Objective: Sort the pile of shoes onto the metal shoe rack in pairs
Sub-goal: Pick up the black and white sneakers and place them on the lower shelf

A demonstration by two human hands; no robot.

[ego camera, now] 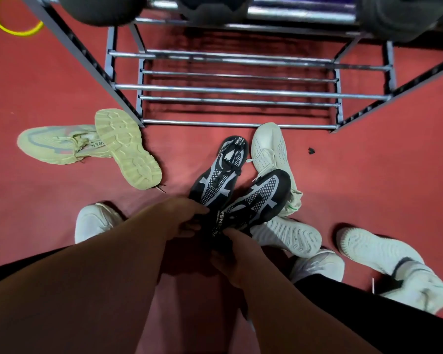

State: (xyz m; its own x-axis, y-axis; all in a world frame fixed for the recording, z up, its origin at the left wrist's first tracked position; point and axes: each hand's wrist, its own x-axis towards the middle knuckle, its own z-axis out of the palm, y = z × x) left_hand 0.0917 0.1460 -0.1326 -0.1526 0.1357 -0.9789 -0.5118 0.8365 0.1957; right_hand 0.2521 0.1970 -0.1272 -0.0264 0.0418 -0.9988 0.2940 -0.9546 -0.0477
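Red, faintly glossy floor (368,175) carries everything, and the metal shoe rack (241,88) stands at its far side. We see the rack's lower tiers of thin chrome bars bare, while dark shoes (210,8) sit blurred on the top tier, so we judge the sorting begun but mostly ahead. Just short of the rack's front bar, the black pair (219,172), mesh-knit with grey webbing and printed tongues, points toe-first at the rack. The left hand (182,215) curls round one heel collar and the right hand (230,256) pinches the other; whether the pair is lifted we cannot tell. Yet to be shelved are a beige pair (59,144) by the rack's front left foot, one shoe showing its lugged rubber sole, and several white knit shoes (269,149) with ribbed soles, touching and near the black ones.
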